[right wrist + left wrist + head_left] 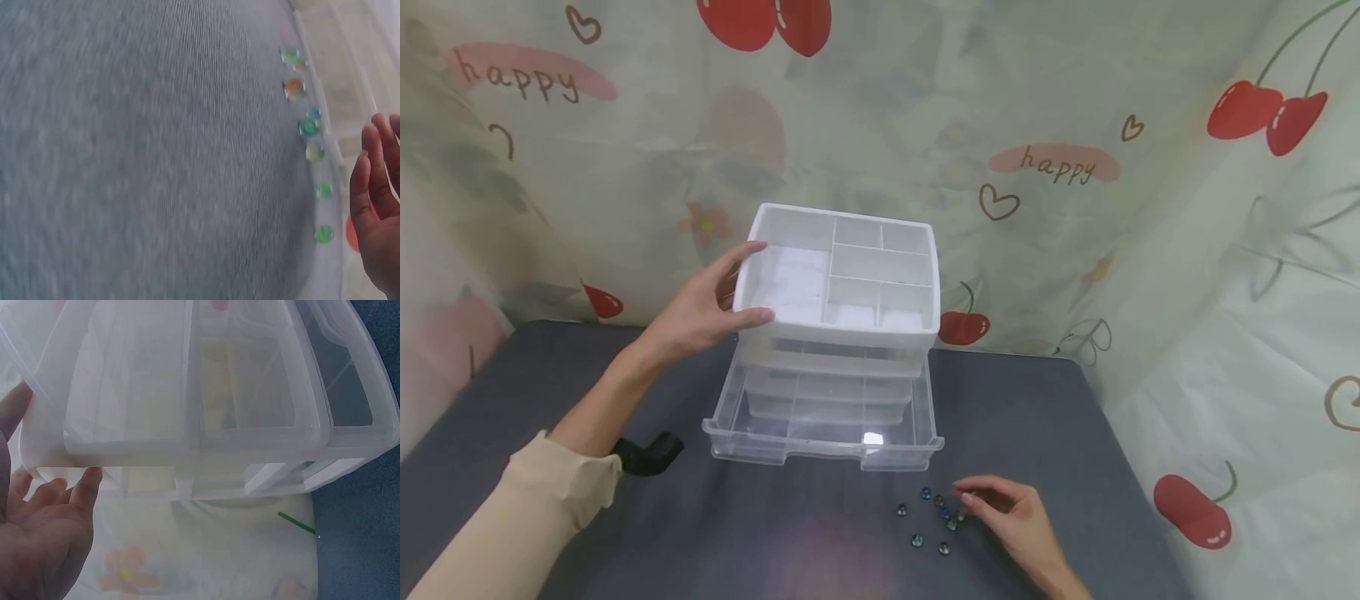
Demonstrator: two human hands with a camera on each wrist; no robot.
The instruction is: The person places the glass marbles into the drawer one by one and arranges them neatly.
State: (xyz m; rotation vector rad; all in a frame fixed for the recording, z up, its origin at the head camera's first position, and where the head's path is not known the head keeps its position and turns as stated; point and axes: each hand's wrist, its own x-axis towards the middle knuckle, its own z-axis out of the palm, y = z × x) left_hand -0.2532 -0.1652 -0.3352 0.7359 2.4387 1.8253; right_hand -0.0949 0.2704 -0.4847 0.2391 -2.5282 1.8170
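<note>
A white plastic drawer organizer [838, 336] with a divided top tray [880, 265] stands toward the back of the table. Its clear bottom drawer [748, 446] is pulled out toward me. My left hand [703, 300] grips the organizer's upper left side, thumb at the front and fingers at the back; the left wrist view shows these fingers [87, 490] against its frame. Several small glass marbles [917, 540] lie in front of the drawer. Beside them is my right hand [1018, 525], its fingers loosely bent. In the right wrist view nothing shows between those fingers [360, 187].
A dark grey cloth [760, 533] covers the table. Behind it and at the sides hangs a pale curtain [865, 125] printed with cherries and words. A black curved piece [651, 454] juts out beside my left forearm.
</note>
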